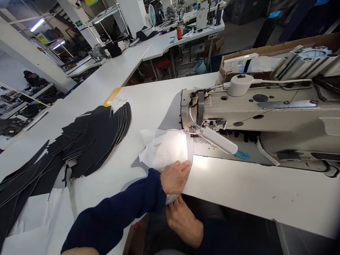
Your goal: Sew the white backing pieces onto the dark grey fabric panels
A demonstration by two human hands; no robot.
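Note:
My left hand [175, 177] lies on a layered fabric piece [170, 148], white on top with a grey edge, its fingers reaching towards the sewing machine [236, 120]. The far end of the fabric is under the machine's head, lit by a small lamp [219, 140]; the needle is hard to make out. Lower down, at the table's front edge, my right hand [183, 219] is closed on the near end of the same fabric, fingertips partly hidden beneath it.
Stacks of dark cut fabric [95, 138] lie at the left, with white sheets [39, 219] nearer me. A cardboard box [265, 53] with metal parts stands behind the machine. Yellow tape [112, 96] marks the table's far edge. Other workbenches [170, 39] stand beyond.

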